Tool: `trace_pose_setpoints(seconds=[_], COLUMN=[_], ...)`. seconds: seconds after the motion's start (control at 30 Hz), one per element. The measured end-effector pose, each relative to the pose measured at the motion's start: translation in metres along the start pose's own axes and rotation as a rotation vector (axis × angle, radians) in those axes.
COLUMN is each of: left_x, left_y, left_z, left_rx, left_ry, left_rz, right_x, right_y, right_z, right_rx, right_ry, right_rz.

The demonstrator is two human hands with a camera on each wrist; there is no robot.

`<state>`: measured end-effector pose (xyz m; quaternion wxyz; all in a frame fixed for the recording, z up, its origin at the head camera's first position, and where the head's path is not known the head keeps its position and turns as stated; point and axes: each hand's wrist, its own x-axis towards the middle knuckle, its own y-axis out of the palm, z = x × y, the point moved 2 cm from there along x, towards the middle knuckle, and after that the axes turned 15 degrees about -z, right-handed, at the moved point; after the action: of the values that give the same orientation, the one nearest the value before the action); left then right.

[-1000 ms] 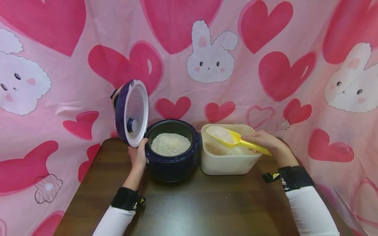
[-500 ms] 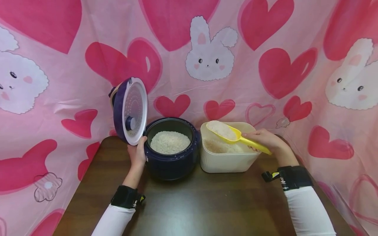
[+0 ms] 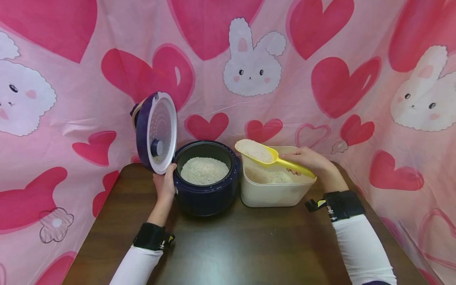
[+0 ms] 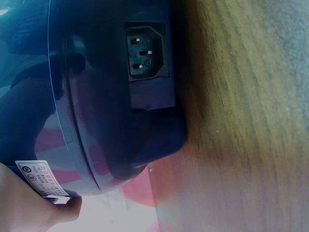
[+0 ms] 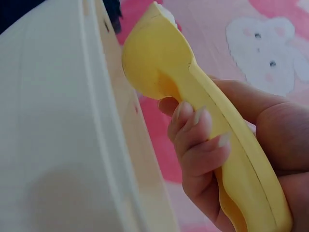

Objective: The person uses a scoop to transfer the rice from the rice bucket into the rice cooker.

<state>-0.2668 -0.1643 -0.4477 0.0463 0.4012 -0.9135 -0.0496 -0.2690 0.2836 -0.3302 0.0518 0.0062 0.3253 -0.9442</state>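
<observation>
A dark blue rice cooker [image 3: 206, 202] stands with its pot partly filled with white rice [image 3: 204, 171]. Its lid [image 3: 162, 134] is raised upright on the left. My left hand [image 3: 165, 185] holds the lid's lower edge by the hinge, the thumb in front and the other fingers mostly hidden behind. In the left wrist view, part of that hand [image 4: 29, 205] lies by the label on the cooker. My right hand [image 3: 308, 160] grips a yellow scoop [image 3: 295, 168] by its handle, fingers curled round it. Heaped with rice, the scoop is over the left rim of the cream rice bin [image 3: 272, 198].
More rice lies inside the bin, which stands just right of the cooker. Both sit on a dark brown wooden table [image 3: 221, 253]. A pink curtain with hearts and rabbits [image 3: 253, 75] hangs close behind. The cooker's power socket [image 4: 146, 52] has no cord.
The right hand has carried the rice-filled scoop to the left, from over the bin to its left rim. The left hand stays at the lid. The head view has shifted slightly.
</observation>
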Motion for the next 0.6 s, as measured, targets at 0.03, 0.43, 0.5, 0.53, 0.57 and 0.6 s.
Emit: trace_pose_setpoints(seconds=[0.03,0.43,0.5,0.53,0.57,0.6], left_x=[0.0,0.0,0.0,0.0,0.0,0.0], left_y=[0.0,0.0,0.0,0.0,0.0,0.0], left_z=[0.0,0.0,0.0,0.0,0.0,0.001], left_rx=[0.003,0.028,0.024,0.023,0.019,0.017], left_ry=[-0.001,0.016,0.024,0.025,0.025,0.025], left_rz=[0.0,0.0,-0.003,-0.003,-0.003,-0.004], right_x=[0.001,0.024,0.025,0.026,0.026,0.026], right_y=[0.002,0.032,0.036,0.038,0.04,0.043], right_z=[0.005,0.058,0.066,0.069,0.072,0.076], right_rx=[0.004,-0.04,-0.044,-0.053,-0.064,-0.073], right_ry=[-0.002,-0.143,-0.148,-0.148,-0.144,-0.14], right_rz=[0.002,0.106,0.11,0.108,0.103,0.099])
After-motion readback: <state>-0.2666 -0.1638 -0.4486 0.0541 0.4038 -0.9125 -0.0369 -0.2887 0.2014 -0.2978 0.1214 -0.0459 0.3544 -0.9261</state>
